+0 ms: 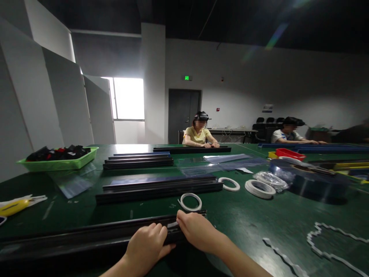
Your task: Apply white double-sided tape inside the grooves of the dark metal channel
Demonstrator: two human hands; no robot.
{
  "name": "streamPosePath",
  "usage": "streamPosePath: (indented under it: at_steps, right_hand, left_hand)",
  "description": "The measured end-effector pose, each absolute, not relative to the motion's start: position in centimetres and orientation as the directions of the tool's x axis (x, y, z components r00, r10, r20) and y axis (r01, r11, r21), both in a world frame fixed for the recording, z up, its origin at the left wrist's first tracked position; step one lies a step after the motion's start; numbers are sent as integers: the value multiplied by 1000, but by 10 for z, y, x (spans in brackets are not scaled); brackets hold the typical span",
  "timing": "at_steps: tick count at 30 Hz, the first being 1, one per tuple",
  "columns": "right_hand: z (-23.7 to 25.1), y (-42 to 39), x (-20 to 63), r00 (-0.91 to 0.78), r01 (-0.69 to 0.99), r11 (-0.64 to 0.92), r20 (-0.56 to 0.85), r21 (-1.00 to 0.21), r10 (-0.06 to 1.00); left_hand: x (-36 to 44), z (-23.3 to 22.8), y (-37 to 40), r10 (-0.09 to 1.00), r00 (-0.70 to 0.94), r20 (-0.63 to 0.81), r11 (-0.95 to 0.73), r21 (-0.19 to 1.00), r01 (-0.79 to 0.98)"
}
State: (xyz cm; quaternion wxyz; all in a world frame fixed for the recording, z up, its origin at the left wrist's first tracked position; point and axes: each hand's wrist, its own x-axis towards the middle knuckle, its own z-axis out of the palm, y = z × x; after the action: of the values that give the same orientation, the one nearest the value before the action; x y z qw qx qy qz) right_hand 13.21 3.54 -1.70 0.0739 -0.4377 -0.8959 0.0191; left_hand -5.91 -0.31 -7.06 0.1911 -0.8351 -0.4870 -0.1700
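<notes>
Table [245,219]: dark green, spread across the whole foreground.
Co-worker opposite [198,134]: yellow top, headset on, both hands on a black length.
Near black profile [86,236]: long channel lying on the table, from the left edge to just below the nearest tape ring; both hands are at its right end.
Middle profiles [161,188]: dark lengths side by side, beyond the near one.
Wide roll [317,186]: bluish clear film, flat at the right.
Green basket [60,163]: far left, heaped with black pieces.
Left hand [148,240]: grip closed on the profile, fingers curled over it, thumb stretched along the near side.
Right hand [198,231]: fingers bent and bunched against the profile, at the strip's right end; cannot tell whether the grip pinches the strip.
Nearest tape ring [198,201]: white, flat on the table, just beyond the right hand.
White strip [172,224]: short, on the profile between the two hands.
</notes>
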Motion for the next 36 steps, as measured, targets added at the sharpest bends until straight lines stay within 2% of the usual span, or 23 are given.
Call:
streamPosePath:
  at_steps: [13, 18, 30, 36]
  right_hand:
    - [-21, 39, 134, -590, 787, 597, 97, -154, 802]
    - [-22, 39, 135, -588, 790, 597, 103, -139, 802]
    - [-18, 36, 135, -579, 799, 587, 96, -126, 809]
    - [-18, 34, 134, -599, 791, 608, 119, -68, 792]
  left_hand:
    - [-58, -74, -1, 735, 451, 506, -448, -136, 884]
    - [-59, -77, 0, 715, 464, 523, -462, -145, 875]
    - [-56, -71, -5, 758, 438, 483, -430, -134, 893]
    - [-56, -72, -5, 765, 433, 477, -419, -141, 897]
